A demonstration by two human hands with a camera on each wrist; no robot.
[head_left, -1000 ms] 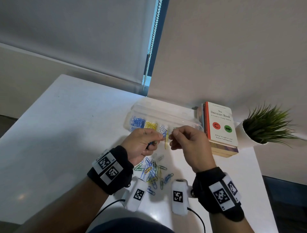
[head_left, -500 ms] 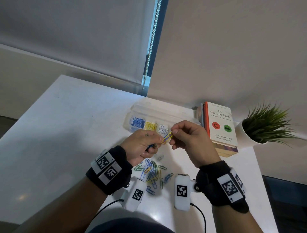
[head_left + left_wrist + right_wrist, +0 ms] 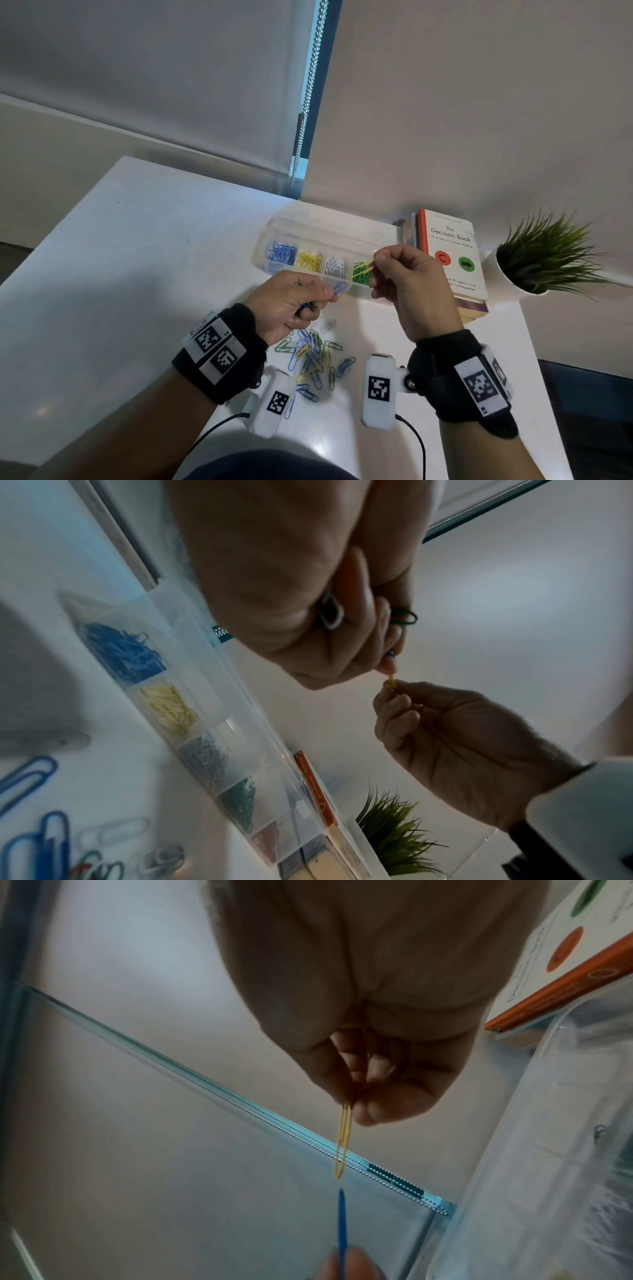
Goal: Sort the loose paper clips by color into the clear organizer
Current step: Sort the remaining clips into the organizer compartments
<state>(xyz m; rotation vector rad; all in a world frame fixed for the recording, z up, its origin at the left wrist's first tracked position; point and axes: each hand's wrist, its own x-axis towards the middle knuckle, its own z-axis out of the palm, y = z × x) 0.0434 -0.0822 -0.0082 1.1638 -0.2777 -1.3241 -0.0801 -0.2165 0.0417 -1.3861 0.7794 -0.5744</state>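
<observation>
My right hand [image 3: 378, 263] pinches a yellow paper clip [image 3: 363, 269] above the organizer's green compartment; the right wrist view shows the yellow clip [image 3: 343, 1146] hanging from thumb and finger. My left hand [image 3: 325, 294] pinches a blue paper clip [image 3: 339, 287] and keeps more clips curled in its palm, a green one [image 3: 404, 616] and a grey one [image 3: 330, 612]. The two clips are apart. The clear organizer [image 3: 284, 226] lies open behind my hands with blue, yellow, white and green clips in separate compartments. A loose pile of mixed clips [image 3: 311, 359] lies on the white table below my hands.
A stack of books [image 3: 452, 253] topped by a white and red one stands right of the organizer. A potted green plant [image 3: 544, 253] sits at the far right. A bead chain [image 3: 310, 89] hangs from the blind behind. The table edge [image 3: 541, 359] is close on the right.
The yellow and blue clips were joined between both hands; now they are separated. My right hand moved right with the yellow clip, and the left keeps the blue one.
</observation>
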